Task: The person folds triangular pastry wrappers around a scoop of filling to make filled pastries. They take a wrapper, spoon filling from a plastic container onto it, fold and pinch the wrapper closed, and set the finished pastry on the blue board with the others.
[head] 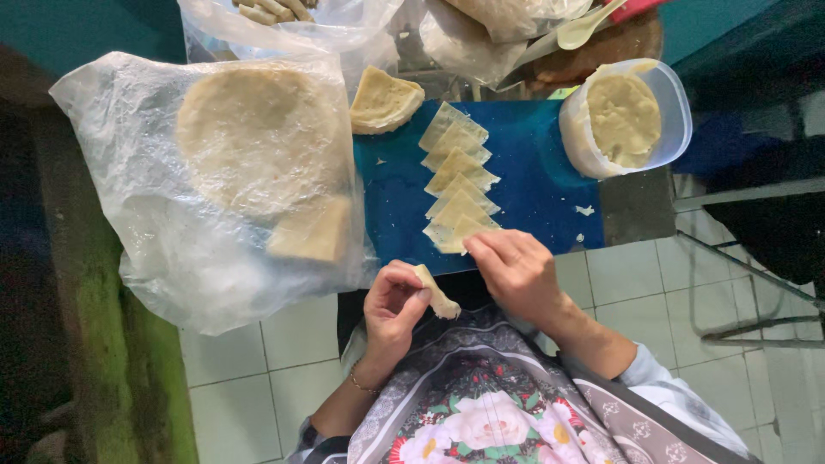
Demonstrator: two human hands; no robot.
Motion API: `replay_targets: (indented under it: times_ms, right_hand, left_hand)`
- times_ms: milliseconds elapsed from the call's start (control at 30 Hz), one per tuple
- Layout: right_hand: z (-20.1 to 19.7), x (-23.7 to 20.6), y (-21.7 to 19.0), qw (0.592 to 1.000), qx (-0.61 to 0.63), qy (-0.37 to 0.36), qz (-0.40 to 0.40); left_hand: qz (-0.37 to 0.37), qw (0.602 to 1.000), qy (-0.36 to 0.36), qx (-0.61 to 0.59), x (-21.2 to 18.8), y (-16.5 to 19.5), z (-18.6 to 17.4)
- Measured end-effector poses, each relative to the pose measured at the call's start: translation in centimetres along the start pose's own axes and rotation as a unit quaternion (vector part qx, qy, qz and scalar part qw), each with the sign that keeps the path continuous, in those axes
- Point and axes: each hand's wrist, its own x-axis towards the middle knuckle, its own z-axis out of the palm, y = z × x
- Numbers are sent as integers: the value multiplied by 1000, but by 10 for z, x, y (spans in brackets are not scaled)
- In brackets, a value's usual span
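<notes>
Left hand [394, 308]: fingers curled, pinching folded dough piece [436, 295] just off tabletop edge, above lap. Right hand [516, 271]: fingers bent, tips pressing nearest wrapper [464, 230] in overlapping row on blue tabletop [541, 185], nothing gripped. Tub of filling [625, 116] at far right; bagged round wrappers [258, 137] at left.

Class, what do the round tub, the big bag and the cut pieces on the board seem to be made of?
Round tub: translucent plastic, probably; contents show through its wall.
Big bag: thin clear plastic film, crinkled and glossy.
Cut pieces: pale, matte, thin dough sheets, apparently.
</notes>
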Motion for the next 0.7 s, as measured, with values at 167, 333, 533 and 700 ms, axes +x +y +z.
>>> replay_targets:
  times_ms: [167,333,533,700]
  right_hand:
    - [2,-1,-14,999,-29,-22,-26]
    - [4,-8,-17,998,-53,1,-32]
    - [4,-14,-10,1000,7,3,-4]
    - [12,-9,2,996,2,33,85]
  left_hand:
    - [4,1000,-4,3,2,-1,0]
    - [4,1000,-7,9,2,-1,1]
    - [5,1000,-9,-1,1,-4,-2]
    - [12,1000,-13,2,1,-7,-1]
